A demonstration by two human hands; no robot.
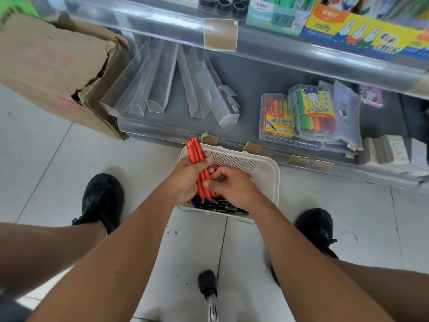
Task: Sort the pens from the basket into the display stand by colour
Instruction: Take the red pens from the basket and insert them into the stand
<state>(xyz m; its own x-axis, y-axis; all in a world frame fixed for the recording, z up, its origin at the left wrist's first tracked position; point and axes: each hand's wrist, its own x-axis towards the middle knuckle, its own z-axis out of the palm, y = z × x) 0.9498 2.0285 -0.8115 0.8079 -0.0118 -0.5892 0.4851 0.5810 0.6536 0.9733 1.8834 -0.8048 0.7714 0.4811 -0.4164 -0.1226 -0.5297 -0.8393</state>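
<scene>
Above the white perforated plastic basket [267,168], the left hand [185,180] has its grip closed round a bundle of red pens [197,156]; the right hand [232,185] pinches their lower ends, fingers curled.

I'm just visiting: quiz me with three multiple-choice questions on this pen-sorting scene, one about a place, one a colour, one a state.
1. Where does the white perforated plastic basket sit?
A. on the tiled floor
B. on the shelf
C. on the cardboard box

2. What colour is the bunch of pens in the left hand?
A. blue
B. red
C. green

3. The clear plastic display tubes are:
A. full
B. half full
C. empty

Answers: 1 A, floor tiles surround it. 2 B, red barrels stick up above the fist. 3 C, nothing shows inside them.
</scene>
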